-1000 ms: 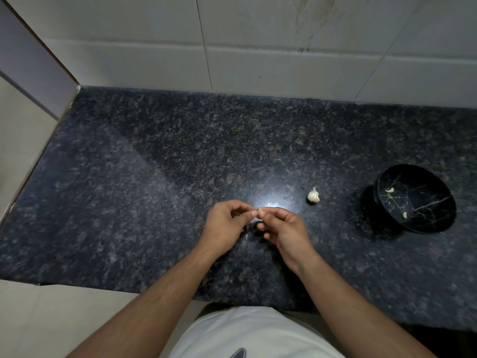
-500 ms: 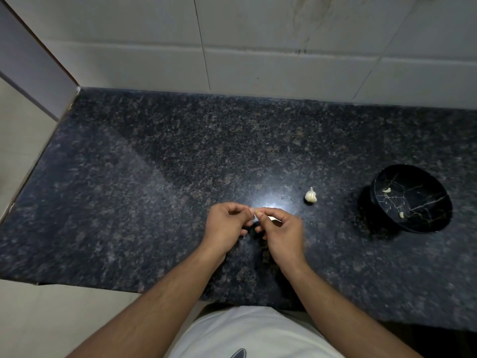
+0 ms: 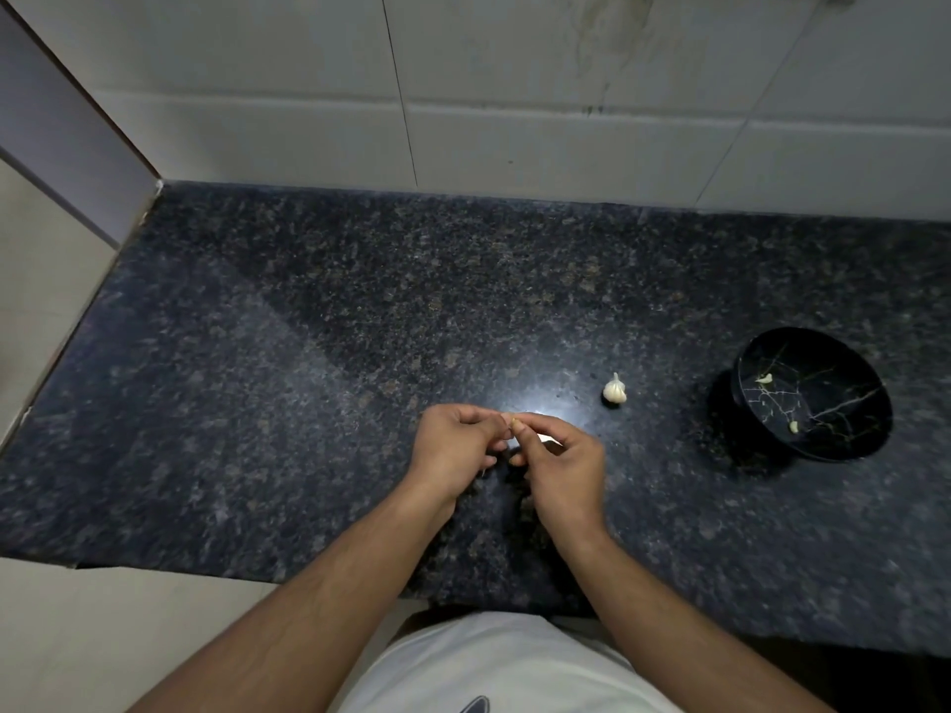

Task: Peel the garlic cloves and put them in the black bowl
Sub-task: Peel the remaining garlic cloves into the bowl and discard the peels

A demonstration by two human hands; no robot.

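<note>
Here we pinch a clove [image 3: 510, 422] between left hand [image 3: 453, 452] and right hand [image 3: 561, 468], fingertips hiding most of it. A bulb [image 3: 615, 391] sits beside us; the bowl [image 3: 844, 445] farther right holds two cloves.

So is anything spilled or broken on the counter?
Nothing stands out. The black gold-veined bowl sits upright holding two peeled cloves; the small white garlic bulb sits beside it. Those veins look like pattern, not cracks.

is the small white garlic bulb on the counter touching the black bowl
Apart. The head view shows the small white garlic bulb lying alone, with a stretch of bare dark speckled granite counter between it and the black marbled bowl.
</note>
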